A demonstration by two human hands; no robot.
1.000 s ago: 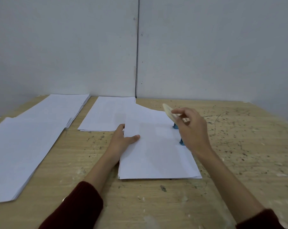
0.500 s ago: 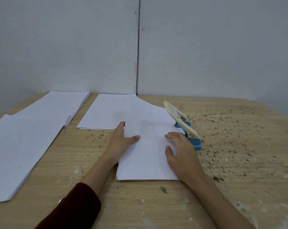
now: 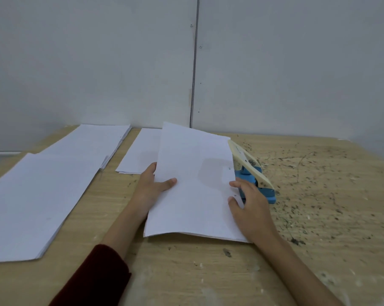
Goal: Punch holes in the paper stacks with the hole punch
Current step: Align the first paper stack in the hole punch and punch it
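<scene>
A white paper stack (image 3: 193,191) lies in the middle of the wooden table, its far end raised off the surface. My left hand (image 3: 152,188) grips its left edge, thumb on top. My right hand (image 3: 250,208) holds its right edge, thumb lying on the sheet. Two small dark holes show near that right edge. The hole punch (image 3: 252,173), blue base with a cream lever standing up, sits on the table just right of the stack, touching my right fingers.
Another small paper stack (image 3: 138,155) lies behind the held one. Two long paper stacks (image 3: 38,195) cover the table's left side. Dark specks and paper bits litter the table (image 3: 330,195) at the right. A grey wall stands close behind.
My right hand left the punch lever and came down to the stack's right edge. The stack has slid left out of the punch and its far end has lifted.
</scene>
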